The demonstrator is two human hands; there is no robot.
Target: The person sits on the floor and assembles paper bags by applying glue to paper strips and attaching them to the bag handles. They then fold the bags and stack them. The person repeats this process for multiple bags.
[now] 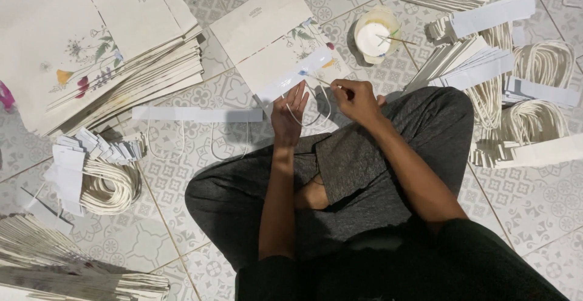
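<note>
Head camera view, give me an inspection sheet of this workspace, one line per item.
Surface: patterned grey floor tiles; person sits cross-legged.
Job's things: white paper strip with cord handle held over a flat floral paper bag; thin stick in the right hand.
Clutter: stack of floral bags, handle bundles, more bundles, loose strip, glue cup.
Hands: left hand supports the strip; right hand pinches the stick.
Cables: nothing seen.
Surroundings: nothing seen.

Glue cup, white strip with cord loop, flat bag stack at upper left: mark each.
Glue cup (373, 39): head view, on the white glue inside.
White strip (285, 81): head view, mid-length, above the left hand.
Flat bag stack (91, 46): head view, top bag's face.
</note>
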